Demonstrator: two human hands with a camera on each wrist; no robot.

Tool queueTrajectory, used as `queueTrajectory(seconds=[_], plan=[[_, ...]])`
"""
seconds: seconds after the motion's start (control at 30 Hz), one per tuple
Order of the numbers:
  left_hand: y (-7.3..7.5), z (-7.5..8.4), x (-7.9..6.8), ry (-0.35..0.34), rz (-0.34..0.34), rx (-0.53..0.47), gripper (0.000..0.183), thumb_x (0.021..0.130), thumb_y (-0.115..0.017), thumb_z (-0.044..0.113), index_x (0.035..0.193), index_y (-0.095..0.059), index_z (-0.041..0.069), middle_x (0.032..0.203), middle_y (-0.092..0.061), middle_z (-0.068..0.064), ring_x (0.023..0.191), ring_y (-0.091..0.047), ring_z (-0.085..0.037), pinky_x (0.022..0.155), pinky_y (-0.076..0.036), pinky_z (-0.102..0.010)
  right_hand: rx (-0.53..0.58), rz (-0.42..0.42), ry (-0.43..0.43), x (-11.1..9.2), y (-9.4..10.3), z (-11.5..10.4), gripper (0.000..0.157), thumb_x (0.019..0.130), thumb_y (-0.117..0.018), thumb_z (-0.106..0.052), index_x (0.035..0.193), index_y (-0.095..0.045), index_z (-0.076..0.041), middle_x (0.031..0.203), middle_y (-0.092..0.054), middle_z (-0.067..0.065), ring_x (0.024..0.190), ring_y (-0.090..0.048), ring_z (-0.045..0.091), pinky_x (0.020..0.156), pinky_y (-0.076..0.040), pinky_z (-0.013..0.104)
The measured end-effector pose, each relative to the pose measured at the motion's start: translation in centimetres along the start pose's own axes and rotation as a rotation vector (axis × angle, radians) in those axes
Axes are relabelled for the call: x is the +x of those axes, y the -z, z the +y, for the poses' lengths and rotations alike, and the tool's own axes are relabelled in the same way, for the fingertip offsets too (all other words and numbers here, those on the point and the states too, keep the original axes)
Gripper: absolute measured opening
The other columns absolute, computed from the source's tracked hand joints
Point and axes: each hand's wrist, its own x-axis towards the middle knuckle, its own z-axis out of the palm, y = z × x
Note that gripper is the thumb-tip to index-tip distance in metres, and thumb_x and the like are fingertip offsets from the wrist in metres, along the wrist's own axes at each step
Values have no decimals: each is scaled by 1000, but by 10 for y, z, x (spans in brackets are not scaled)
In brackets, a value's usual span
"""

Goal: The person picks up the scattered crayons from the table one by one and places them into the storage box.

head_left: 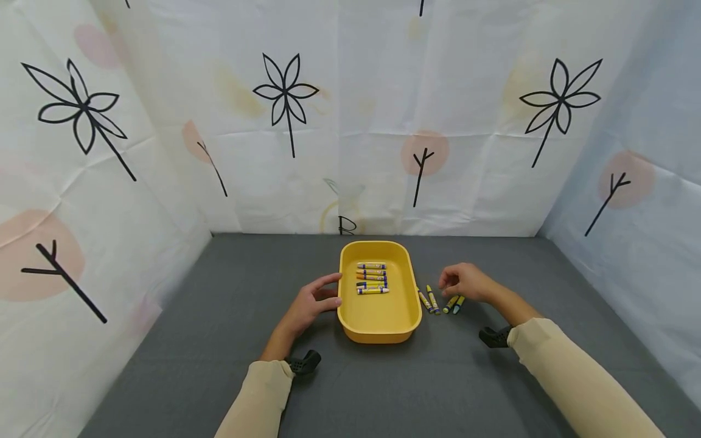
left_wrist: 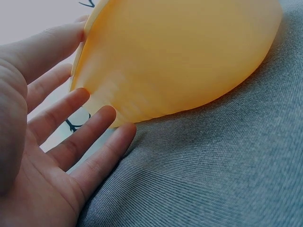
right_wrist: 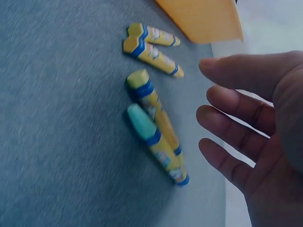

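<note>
A yellow plastic tray [head_left: 378, 317] stands on the grey cloth, with several wrapped crayons [head_left: 372, 278] lying crosswise in a column inside it. My left hand [head_left: 308, 305] touches the tray's left side with fingertips and thumb at the rim, fingers spread and nearly straight in the left wrist view. To the right of the tray, my right hand [head_left: 467, 282] hovers by loose crayons, holding nothing, its fingers loosely bent. A teal-tipped crayon [right_wrist: 160, 150] lies against a yellow-green one [right_wrist: 152, 101]. Two yellow crayons [right_wrist: 154, 56] lie closer to the tray.
Grey cloth [head_left: 219, 340] covers the table surface. White sheets [head_left: 378, 109] printed with flowers and small trees hang behind and on both sides. A black wrist camera [head_left: 303, 363] is strapped to the left wrist, another black camera [head_left: 495, 337] to the right.
</note>
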Motion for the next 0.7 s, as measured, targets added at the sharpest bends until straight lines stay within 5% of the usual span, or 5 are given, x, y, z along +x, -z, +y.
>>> queueTrajectory(seconds=[0.7], plan=[[0, 2, -1, 6, -2, -7, 59, 92, -67, 8, 145, -42, 0, 147, -42, -20, 123, -50, -40, 98, -46, -45, -102, -1, -15, -25, 2, 24, 14, 79, -76, -1, 88, -67, -7, 88, -66, 0, 83, -61, 21, 71, -50, 38]])
